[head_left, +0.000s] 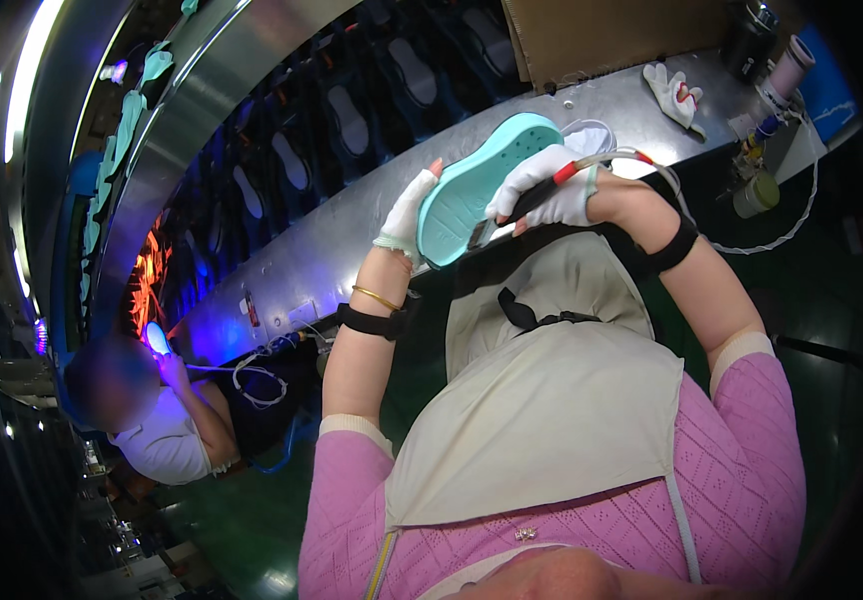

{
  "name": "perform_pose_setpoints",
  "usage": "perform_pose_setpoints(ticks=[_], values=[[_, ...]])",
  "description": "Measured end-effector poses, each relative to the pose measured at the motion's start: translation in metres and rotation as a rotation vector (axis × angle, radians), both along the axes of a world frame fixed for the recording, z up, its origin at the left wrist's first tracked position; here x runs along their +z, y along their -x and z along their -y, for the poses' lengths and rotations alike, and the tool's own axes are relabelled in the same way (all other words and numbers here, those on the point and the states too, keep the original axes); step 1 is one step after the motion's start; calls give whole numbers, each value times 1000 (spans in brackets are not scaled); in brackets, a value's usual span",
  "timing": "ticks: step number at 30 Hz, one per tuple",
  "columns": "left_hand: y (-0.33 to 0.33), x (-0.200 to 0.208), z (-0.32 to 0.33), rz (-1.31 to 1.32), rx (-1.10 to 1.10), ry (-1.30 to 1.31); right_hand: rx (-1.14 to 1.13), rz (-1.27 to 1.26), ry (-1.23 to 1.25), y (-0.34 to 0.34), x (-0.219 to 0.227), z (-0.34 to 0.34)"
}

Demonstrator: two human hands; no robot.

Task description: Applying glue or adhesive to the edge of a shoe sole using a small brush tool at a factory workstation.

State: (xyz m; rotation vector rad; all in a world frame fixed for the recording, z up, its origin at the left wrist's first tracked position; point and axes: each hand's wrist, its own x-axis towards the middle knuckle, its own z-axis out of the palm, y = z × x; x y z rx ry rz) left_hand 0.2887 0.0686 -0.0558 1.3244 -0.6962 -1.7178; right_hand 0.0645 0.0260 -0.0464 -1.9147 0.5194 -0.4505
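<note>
A turquoise shoe sole point(474, 185) is tilted over the edge of the metal ledge, its inner face with small holes near the far end turned up. My left hand point(409, 214), in a white fingerless-tipped glove, grips the sole along its left side. My right hand point(555, 186), gloved in white too, is closed around a brush point(534, 202) with a black and red handle. A tube runs from the handle's back end. The bristles are at the near right edge of the sole; whether they touch it I cannot tell. A whitish piece point(592, 136) lies behind my right hand.
Beyond the metal ledge point(352, 205), a line carries several grey sole-shaped pieces point(349, 120). A cardboard box point(617, 40), a loose white glove point(674, 97) and a pink cylinder point(790, 70) stand or lie at the far right. A co-worker point(177, 430) sits at the left.
</note>
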Motion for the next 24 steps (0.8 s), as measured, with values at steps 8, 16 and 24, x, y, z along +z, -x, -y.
perform_pose_setpoints(ticks=[8,16,24], values=[[3,-22,1,-522,-32,194,-245,296,-112,-9,-7,-9],[7,-40,-15,-783,82,408,-247,297,-543,-26,-9,-30],[15,-57,-10,-713,278,459,-408,404,324,-46,-13,-46]])
